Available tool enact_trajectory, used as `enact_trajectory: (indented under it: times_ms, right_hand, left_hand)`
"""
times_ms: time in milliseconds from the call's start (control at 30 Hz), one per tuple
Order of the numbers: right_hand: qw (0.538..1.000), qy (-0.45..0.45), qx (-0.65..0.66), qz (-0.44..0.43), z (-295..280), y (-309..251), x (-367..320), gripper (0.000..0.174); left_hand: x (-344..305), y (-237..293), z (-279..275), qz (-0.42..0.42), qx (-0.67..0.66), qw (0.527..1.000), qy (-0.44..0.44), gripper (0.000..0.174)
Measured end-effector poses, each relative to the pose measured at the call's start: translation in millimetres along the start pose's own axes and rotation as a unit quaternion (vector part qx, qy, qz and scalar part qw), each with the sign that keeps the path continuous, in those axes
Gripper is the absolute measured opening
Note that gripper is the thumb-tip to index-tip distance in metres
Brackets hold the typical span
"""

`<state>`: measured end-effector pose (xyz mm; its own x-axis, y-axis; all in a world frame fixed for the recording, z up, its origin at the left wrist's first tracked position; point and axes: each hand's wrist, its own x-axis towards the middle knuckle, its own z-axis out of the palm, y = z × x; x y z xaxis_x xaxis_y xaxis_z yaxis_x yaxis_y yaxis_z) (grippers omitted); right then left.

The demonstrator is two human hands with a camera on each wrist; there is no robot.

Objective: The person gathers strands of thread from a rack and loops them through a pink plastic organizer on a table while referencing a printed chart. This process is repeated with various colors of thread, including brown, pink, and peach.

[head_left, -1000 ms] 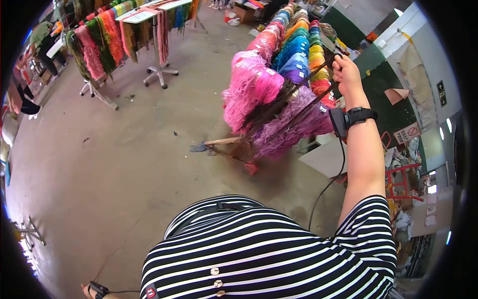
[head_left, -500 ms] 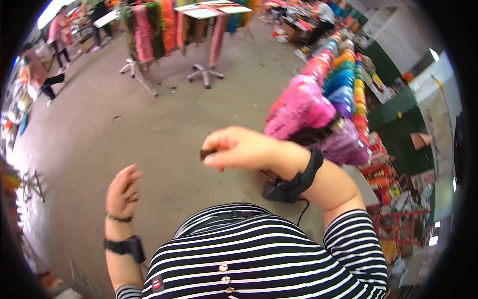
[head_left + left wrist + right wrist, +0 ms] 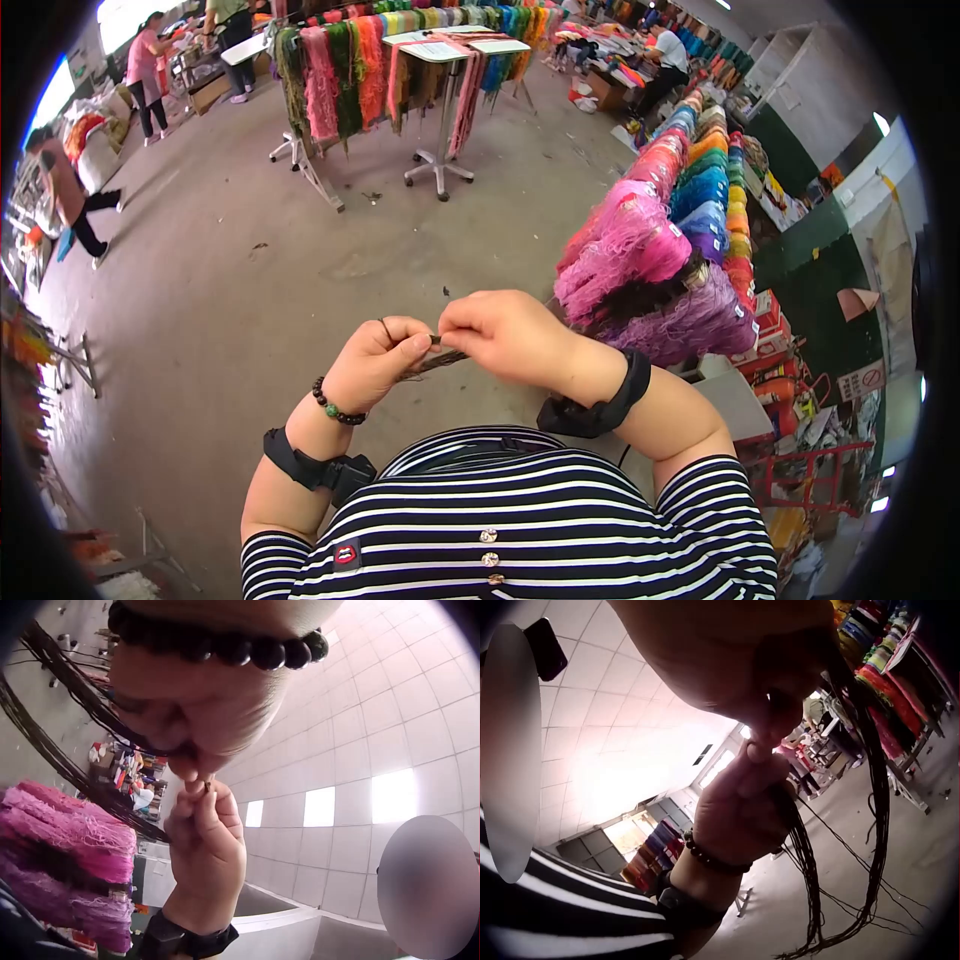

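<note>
Dark brown strands (image 3: 877,817) hang in a long loop between the two hands in the right wrist view. My left hand (image 3: 375,368) pinches one part of them between thumb and fingers, with a beaded bracelet (image 3: 336,405) at the wrist. My right hand (image 3: 515,338) pinches another part, its fingertips close against the left thumb. In the left wrist view the right hand (image 3: 206,847) holds a tiny dark end at its fingertips, and the strands (image 3: 67,772) run down beside it. The curled fingers hide much of the held part.
Pink yarn skeins (image 3: 625,250) and purple skeins (image 3: 680,325) hang on a rack at the right. Ahead stands a rack of coloured skeins (image 3: 320,85) beside a small white-topped table (image 3: 440,50). A person (image 3: 70,190) walks at the far left. Grey floor (image 3: 230,330) lies between.
The right hand has come from the purple skeins to the front of the body, bringing the dark strands. The left hand has risen to meet it and now grips them too.
</note>
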<state>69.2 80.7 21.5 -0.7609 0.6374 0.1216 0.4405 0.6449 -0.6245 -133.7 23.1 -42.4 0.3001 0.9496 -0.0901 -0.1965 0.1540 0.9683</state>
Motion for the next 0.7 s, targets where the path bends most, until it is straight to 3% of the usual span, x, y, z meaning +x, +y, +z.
enact_trajectory:
  times_ms: [100, 133, 167, 200, 233, 267, 300, 367, 400, 500, 533, 567, 633, 700]
  right_hand:
    - [0.964, 0.072, 0.255, -0.003, -9, 36, -16, 0.013]
    - [0.873, 0.031, 0.468, 0.133, -26, 32, -31, 0.011]
    - [0.882, 0.013, 0.451, 0.135, -36, 39, -47, 0.01]
    - [0.891, -0.006, 0.434, 0.135, -47, 48, -63, 0.01]
    - [0.935, 0.011, 0.349, 0.053, -47, 67, -84, 0.011]
    - [0.975, 0.037, 0.215, 0.042, -48, 72, -101, 0.011]
    - [0.976, 0.019, 0.213, 0.052, -52, 72, -113, 0.01]
    - [0.965, -0.012, 0.261, 0.005, -49, 73, -125, 0.011]
    - [0.957, -0.023, 0.289, -0.028, -43, 73, -128, 0.012]
    - [0.91, -0.039, 0.4, -0.099, -36, 70, -137, 0.013]
    - [0.874, -0.069, 0.476, -0.068, -35, 77, -147, 0.014]
    - [0.896, -0.066, 0.439, -0.033, -42, 87, -160, 0.015]
    - [0.929, -0.059, 0.364, 0.04, -62, 108, -201, 0.016]
    - [0.908, -0.006, 0.394, 0.144, -65, 133, -250, 0.016]
  left_hand:
    - [14, 1, 12, -0.014, 0.063, 0.997, 0.036, 0.026]
    - [17, 5, 13, -0.025, 0.099, 0.993, 0.055, 0.027]
    - [23, 9, 14, -0.034, 0.135, 0.988, 0.066, 0.028]
    - [33, 1, 12, 0.082, 0.241, 0.965, 0.059, 0.031]
    - [39, 5, 12, 0.04, 0.274, 0.961, 0.026, 0.033]
    - [44, 20, 21, -0.055, 0.215, 0.972, -0.078, 0.035]
    - [48, 39, 36, -0.155, 0.158, 0.959, -0.177, 0.036]
    - [61, 64, 76, -0.238, 0.137, 0.882, -0.384, 0.038]
    - [73, 66, 94, -0.233, 0.096, 0.84, -0.48, 0.039]
    - [98, 72, 140, -0.257, 0.092, 0.789, -0.55, 0.042]
    - [108, 80, 153, -0.271, 0.088, 0.787, -0.548, 0.043]
    - [115, 92, 164, -0.282, 0.084, 0.811, -0.505, 0.038]
    - [136, 103, 177, -0.212, 0.155, 0.865, -0.427, 0.03]
    - [165, 109, 184, -0.178, 0.267, 0.893, -0.315, 0.029]
